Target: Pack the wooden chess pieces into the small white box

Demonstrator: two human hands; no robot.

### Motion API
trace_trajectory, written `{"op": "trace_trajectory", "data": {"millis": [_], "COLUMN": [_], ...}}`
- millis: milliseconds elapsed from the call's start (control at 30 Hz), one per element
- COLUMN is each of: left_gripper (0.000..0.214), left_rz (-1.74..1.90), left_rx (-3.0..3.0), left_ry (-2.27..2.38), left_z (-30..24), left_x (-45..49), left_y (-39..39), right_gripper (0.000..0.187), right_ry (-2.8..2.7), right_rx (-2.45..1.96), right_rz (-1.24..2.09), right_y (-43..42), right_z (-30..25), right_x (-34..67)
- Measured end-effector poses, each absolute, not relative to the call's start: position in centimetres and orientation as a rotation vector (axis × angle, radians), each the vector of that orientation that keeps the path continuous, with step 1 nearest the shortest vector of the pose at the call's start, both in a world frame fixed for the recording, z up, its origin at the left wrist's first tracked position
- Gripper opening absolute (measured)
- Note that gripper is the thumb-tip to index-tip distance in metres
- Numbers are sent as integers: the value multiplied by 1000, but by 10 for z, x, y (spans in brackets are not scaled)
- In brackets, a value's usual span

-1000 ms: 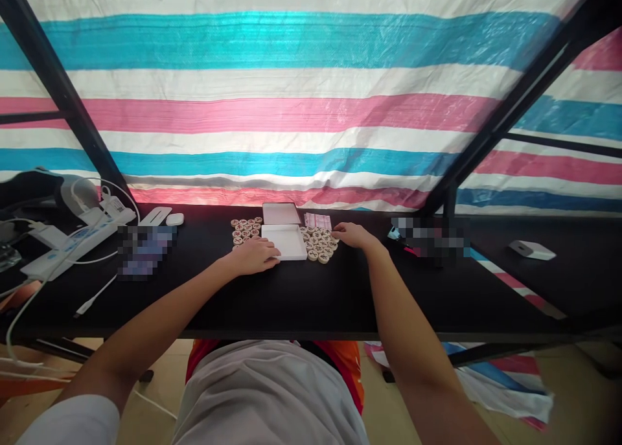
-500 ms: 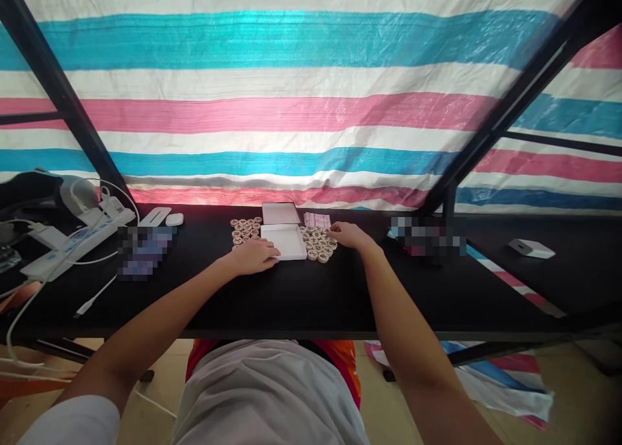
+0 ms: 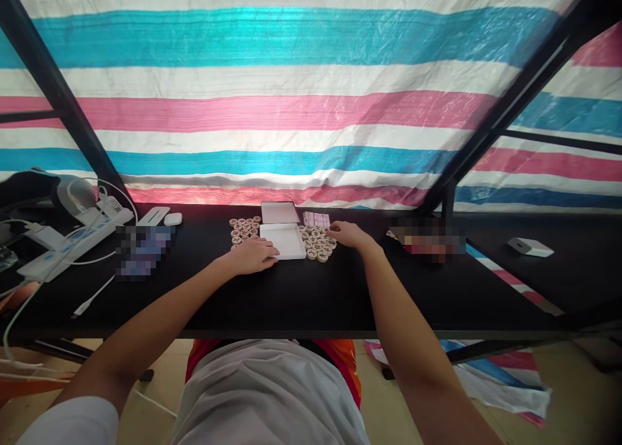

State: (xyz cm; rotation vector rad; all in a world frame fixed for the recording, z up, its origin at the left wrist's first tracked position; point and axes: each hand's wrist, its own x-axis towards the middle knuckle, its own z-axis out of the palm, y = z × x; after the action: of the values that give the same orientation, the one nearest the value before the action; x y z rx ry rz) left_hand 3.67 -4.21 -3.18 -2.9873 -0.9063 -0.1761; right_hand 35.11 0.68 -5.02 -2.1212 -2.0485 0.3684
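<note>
A shallow white box (image 3: 287,240) lies on the black table (image 3: 301,296), its lid (image 3: 279,212) just behind it. Round wooden game discs sit in two groups: one left of the box (image 3: 243,227), one right of it (image 3: 317,243). My left hand (image 3: 253,255) rests palm down with fingers together at the box's near left corner, touching it. My right hand (image 3: 350,235) reaches to the right group of discs, fingertips curled onto them; whether it holds one is hidden. A pink-patterned paper (image 3: 316,219) lies behind those discs.
A power strip (image 3: 72,239) with white cables, a white mouse (image 3: 173,219) and a flat white device (image 3: 154,215) lie at the left. A small white box (image 3: 530,247) sits far right. Black frame poles and a striped tarp stand behind the table.
Almost nothing has moved. My right hand has shifted slightly left over the right group of discs; my left hand stays at the box corner.
</note>
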Motion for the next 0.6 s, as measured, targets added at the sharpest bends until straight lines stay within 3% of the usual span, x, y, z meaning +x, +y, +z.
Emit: {"op": "trace_trajectory", "data": {"millis": [600], "left_gripper": [23], "left_rz": [-194], "left_rx": [-2985], "left_ry": [-885], "left_z": [-34], "left_x": [36], "left_y": [-41], "right_gripper": [34], "right_ry": [-1786], "right_rx": [-2054], "right_rz": [695], "right_y": [10], "right_z": [-55], "right_x": [354]}}
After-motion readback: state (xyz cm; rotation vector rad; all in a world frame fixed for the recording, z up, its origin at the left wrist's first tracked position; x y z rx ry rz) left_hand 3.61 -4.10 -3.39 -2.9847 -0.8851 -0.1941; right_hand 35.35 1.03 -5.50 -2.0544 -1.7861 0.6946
